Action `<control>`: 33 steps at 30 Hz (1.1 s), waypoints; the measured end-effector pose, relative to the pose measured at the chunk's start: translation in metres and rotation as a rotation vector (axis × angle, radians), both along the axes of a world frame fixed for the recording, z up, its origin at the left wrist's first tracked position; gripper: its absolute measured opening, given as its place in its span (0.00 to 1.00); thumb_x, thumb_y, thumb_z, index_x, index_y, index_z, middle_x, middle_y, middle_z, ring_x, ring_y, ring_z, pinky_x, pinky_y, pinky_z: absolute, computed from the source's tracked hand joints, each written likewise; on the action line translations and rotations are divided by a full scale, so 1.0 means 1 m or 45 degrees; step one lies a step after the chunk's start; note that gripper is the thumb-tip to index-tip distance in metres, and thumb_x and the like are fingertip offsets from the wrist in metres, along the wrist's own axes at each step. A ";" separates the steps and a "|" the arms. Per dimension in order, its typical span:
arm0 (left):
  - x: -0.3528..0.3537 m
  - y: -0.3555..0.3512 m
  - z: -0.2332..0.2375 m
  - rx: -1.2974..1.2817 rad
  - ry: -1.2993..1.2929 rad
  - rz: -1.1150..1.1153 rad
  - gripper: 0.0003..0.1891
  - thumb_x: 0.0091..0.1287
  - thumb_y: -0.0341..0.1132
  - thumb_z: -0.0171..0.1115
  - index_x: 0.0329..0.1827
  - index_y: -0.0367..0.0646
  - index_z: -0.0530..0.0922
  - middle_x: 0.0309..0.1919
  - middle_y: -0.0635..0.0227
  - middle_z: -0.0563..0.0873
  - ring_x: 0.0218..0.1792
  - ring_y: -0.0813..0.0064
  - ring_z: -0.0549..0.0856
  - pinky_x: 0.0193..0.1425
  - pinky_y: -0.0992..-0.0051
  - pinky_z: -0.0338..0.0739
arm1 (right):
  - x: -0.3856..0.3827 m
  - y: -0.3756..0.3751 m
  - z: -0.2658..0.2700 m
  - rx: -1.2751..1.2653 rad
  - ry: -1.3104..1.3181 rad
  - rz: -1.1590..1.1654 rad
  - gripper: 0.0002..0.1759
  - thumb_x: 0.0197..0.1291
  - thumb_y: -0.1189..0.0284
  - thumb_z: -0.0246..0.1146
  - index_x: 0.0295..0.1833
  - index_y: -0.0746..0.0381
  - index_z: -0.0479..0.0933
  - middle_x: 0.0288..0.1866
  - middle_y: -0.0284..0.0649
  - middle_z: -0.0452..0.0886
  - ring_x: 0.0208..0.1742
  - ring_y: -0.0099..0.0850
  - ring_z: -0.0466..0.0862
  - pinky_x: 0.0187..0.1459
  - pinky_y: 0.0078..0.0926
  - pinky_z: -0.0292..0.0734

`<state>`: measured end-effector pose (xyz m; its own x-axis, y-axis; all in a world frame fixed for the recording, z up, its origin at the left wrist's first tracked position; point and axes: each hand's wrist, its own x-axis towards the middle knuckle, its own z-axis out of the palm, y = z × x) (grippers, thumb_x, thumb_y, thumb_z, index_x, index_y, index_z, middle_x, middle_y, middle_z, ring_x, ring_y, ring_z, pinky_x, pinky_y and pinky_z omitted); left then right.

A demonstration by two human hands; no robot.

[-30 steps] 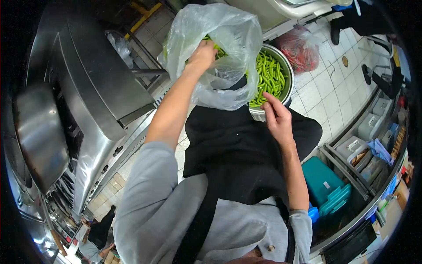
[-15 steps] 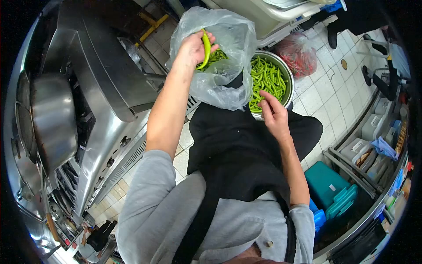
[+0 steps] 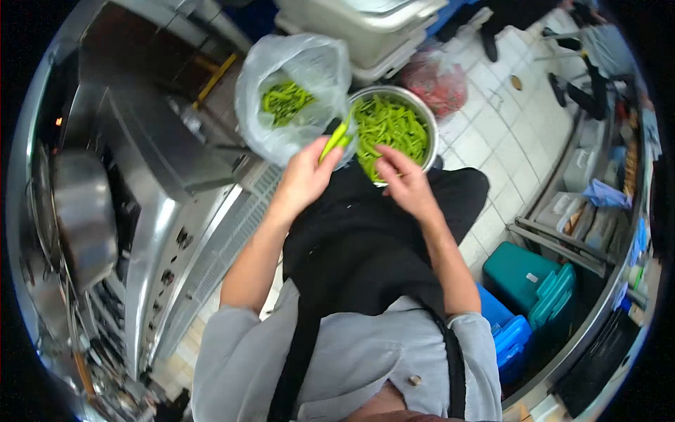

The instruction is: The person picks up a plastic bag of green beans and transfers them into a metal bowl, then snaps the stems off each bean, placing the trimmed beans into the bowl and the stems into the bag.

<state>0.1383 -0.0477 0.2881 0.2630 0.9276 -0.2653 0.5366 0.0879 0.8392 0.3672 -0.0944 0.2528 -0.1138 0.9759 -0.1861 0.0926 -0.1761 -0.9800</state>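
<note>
My left hand (image 3: pixel 306 176) is closed around green chili peppers (image 3: pixel 337 136), their tips pointing up and away from me. It is just in front of a clear plastic bag (image 3: pixel 254 83) that holds more green chilies (image 3: pixel 287 100). My right hand (image 3: pixel 408 184) hangs over the near edge of a round metal bowl (image 3: pixel 430 116) full of green chilies (image 3: pixel 394 130). Its fingers are loosely bent, tips apart, and nothing shows between them. The bag and bowl stand side by side beyond my apron-covered lap.
A stove (image 3: pixel 158 211) with a large pot (image 3: pixel 84 218) runs along the left. Behind the bowl are a light plastic bin (image 3: pixel 351 35) and a bag of red items (image 3: pixel 437 81). Teal (image 3: pixel 524 274) and blue (image 3: pixel 503 327) containers are at right. People's legs (image 3: pixel 590 95) show at upper right.
My left hand has come out of the bag's opening with chilies and moved toward my right hand. The view has shifted, and my right hand stays near the bowl's edge.
</note>
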 end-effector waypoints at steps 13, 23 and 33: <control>0.079 -0.032 0.017 0.836 0.298 -0.412 0.21 0.66 0.31 0.65 0.62 0.39 0.78 0.41 0.57 0.83 0.45 0.55 0.83 0.50 0.59 0.76 | 0.039 -0.030 -0.009 -0.099 0.412 -0.227 0.11 0.75 0.67 0.58 0.50 0.65 0.78 0.39 0.34 0.82 0.36 0.19 0.82 0.26 0.18 0.81; 0.083 -0.034 0.011 0.790 0.175 -0.636 0.22 0.71 0.34 0.62 0.65 0.35 0.72 0.42 0.51 0.85 0.36 0.50 0.87 0.37 0.59 0.82 | 0.046 -0.037 -0.006 -0.037 0.470 -0.194 0.10 0.75 0.67 0.57 0.44 0.63 0.76 0.27 0.31 0.75 0.24 0.19 0.75 0.22 0.19 0.73; 0.103 -0.012 0.041 0.868 -0.082 -0.832 0.28 0.71 0.29 0.61 0.72 0.32 0.65 0.52 0.46 0.84 0.49 0.48 0.86 0.46 0.59 0.82 | 0.054 -0.032 0.013 -0.106 0.868 -0.160 0.11 0.78 0.64 0.54 0.54 0.59 0.75 0.27 0.30 0.72 0.23 0.18 0.71 0.22 0.18 0.68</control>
